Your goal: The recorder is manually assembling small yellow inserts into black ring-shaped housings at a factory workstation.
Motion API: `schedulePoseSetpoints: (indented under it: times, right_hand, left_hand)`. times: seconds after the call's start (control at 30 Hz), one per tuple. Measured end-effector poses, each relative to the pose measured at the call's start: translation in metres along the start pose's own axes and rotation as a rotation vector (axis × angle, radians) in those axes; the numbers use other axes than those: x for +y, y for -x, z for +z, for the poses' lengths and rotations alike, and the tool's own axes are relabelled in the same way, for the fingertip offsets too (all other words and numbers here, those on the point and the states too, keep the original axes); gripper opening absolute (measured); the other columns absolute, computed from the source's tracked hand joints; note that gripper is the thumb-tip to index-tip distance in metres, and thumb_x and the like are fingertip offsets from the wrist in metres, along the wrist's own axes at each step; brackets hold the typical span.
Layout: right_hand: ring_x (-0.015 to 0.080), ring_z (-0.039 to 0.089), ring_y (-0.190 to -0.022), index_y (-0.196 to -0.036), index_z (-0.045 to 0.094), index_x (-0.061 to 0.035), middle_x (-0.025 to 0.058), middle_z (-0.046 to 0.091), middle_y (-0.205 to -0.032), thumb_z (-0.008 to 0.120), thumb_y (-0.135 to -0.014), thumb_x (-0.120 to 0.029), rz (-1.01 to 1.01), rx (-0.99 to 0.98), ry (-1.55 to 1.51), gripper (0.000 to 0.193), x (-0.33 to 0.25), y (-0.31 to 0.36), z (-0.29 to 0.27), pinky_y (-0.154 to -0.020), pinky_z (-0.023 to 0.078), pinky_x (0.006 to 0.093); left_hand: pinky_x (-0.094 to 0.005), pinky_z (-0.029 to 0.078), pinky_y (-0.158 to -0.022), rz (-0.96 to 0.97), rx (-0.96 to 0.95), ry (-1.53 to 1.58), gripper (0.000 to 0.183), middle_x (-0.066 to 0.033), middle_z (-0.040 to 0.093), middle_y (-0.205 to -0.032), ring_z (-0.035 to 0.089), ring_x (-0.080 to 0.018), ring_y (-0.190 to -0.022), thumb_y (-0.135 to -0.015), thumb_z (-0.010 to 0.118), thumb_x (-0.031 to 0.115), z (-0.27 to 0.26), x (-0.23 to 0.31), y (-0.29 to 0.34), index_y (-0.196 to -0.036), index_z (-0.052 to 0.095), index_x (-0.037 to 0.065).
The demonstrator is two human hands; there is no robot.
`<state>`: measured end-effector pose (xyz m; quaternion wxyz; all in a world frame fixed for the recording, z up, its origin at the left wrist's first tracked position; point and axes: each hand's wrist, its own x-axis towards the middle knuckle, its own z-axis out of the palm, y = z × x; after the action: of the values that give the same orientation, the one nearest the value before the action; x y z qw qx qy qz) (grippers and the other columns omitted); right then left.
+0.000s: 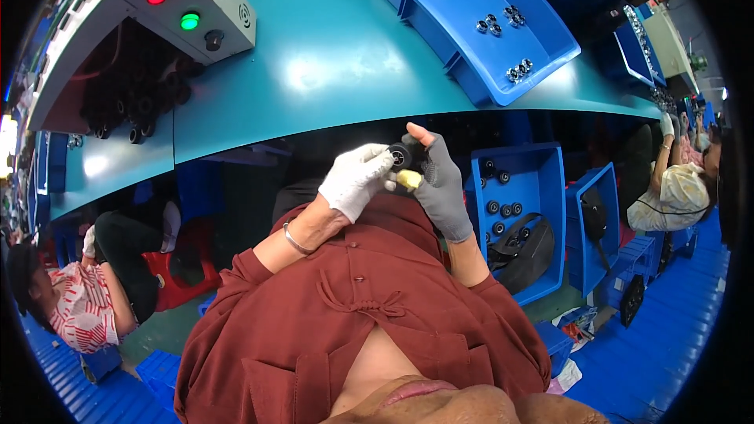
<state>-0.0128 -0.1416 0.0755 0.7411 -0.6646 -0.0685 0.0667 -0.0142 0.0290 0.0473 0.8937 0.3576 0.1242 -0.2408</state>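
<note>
A small black wheel (399, 157) with a spoked silver-toned centre is held in front of my body, below the bench edge. My left hand (355, 182), in a white glove, pinches it from the left. From the right, my right hand (443, 188), in a grey glove with a bare fingertip showing, closes round its far side. Something pale yellow (408, 179) sits at the right thumb, just under the wheel; whether it covers the thumb or is a loose piece, I cannot tell. Dark material behind the wheel is hard to make out.
A blue tray (471, 71) with several shiny wheel parts lies on the green bench (330, 55). At left stands a grey machine (188, 0) with red and green lights, black wheels below it. A blue bin (554, 188) with wheels and a black bag is at my right. Co-workers sit both sides.
</note>
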Motion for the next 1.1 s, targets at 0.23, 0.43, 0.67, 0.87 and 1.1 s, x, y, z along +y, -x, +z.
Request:
schedulePoseSetpoints:
  times: [0.23,0.43,0.67,0.87,1.1]
  right_hand:
    - [0.0199,0.061,-0.100,-0.116,0.065,-0.0004,0.0088,0.061,-0.110,0.076,-0.079,-0.009,-0.170,-0.074,0.315,0.040,0.010,-0.010,-0.012,-0.084,0.050,0.0294]
    - [0.0322,0.058,-0.090,-0.103,0.064,-0.0028,0.0118,0.061,-0.099,0.074,-0.067,-0.004,-0.524,-0.080,0.805,0.038,0.009,-0.021,-0.009,-0.074,0.050,0.0392]
    - [0.0324,0.057,-0.090,-0.103,0.063,-0.0023,0.0111,0.060,-0.099,0.072,-0.062,-0.002,-0.499,-0.058,0.809,0.042,0.012,-0.017,-0.008,-0.076,0.049,0.0397]
    - [0.0322,0.057,-0.088,-0.103,0.063,-0.0020,0.0115,0.060,-0.099,0.069,-0.062,-0.001,-0.517,-0.030,0.794,0.042,0.012,-0.019,-0.006,-0.076,0.049,0.0396]
    - [0.0319,0.057,-0.090,-0.104,0.065,-0.0016,0.0119,0.061,-0.101,0.066,-0.063,0.001,-0.498,-0.063,0.853,0.041,0.012,-0.016,-0.011,-0.074,0.050,0.0385]
  left_hand:
    - [-0.0272,0.053,-0.072,-0.035,-0.021,-0.137,0.030,-0.0094,0.066,-0.103,0.064,-0.0161,-0.084,-0.099,0.063,0.016,0.000,0.003,0.001,-0.121,0.061,-0.003]
    - [-0.0244,0.053,-0.069,0.090,0.157,-0.554,0.029,-0.0080,0.069,-0.098,0.064,-0.0122,-0.074,-0.096,0.065,0.013,0.007,0.001,-0.001,-0.118,0.065,-0.006]
    - [-0.0239,0.047,-0.074,0.092,0.065,-0.422,0.025,-0.0024,0.067,-0.093,0.059,-0.0087,-0.081,-0.096,0.065,0.014,-0.008,-0.012,-0.008,-0.115,0.067,-0.002]
    - [-0.0266,0.048,-0.077,0.015,-0.017,-0.180,0.017,-0.0021,0.065,-0.092,0.059,-0.0109,-0.083,-0.096,0.066,0.016,-0.015,-0.017,-0.012,-0.103,0.068,0.001]
    - [-0.0334,0.050,-0.094,-0.067,-0.109,0.167,0.024,-0.0084,0.065,-0.103,0.064,-0.0191,-0.100,-0.099,0.064,0.023,-0.002,-0.013,-0.008,-0.111,0.064,0.002]
